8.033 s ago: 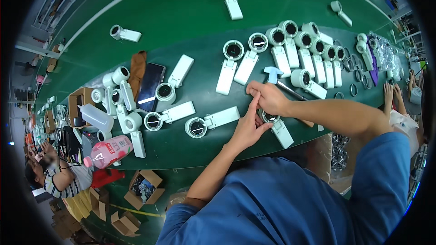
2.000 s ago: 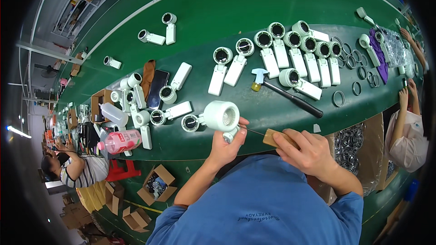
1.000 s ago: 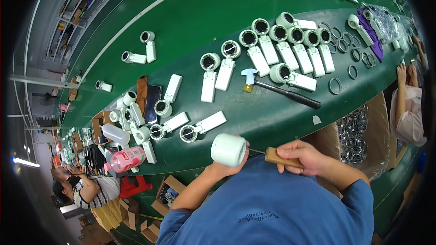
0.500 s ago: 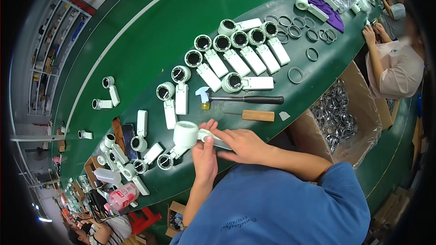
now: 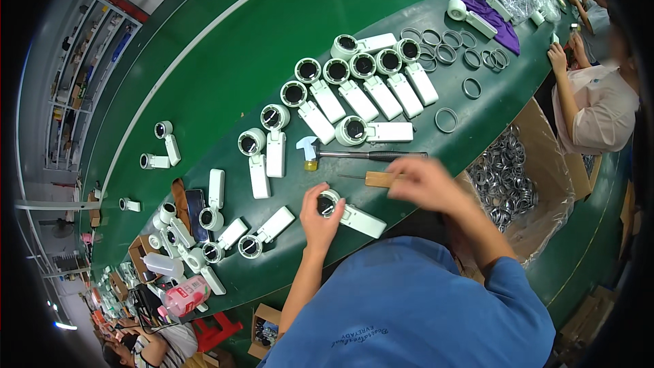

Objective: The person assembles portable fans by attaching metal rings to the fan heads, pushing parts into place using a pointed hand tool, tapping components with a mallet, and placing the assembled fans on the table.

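Note:
My left hand (image 5: pixel 319 223) is closed round the round head of a white handheld fan (image 5: pixel 364 221), which lies on the green table in front of me, open face up and handle pointing right. My right hand (image 5: pixel 428 185) is smeared by motion; its fingers are at the end of the wooden handle of an awl (image 5: pixel 378 179), and whether they grip it does not show. Just beyond the awl lies a hammer (image 5: pixel 354 155) with a black grip and a pale head. Rows of similar white fans (image 5: pixel 354 95) lie farther off on the table.
Loose grey rings (image 5: pixel 446 120) are scattered at the far right of the table. A carton (image 5: pixel 558 191) full of metal rings stands at my right. At the left lie more fans (image 5: pixel 276 225), a phone (image 5: pixel 196 211) and a pink-labelled bottle (image 5: pixel 185 296). Co-workers sit at both ends.
The fan that both hands held up is now down on the table, turned face up under my left hand. My right hand has left it and moved right to the awl.

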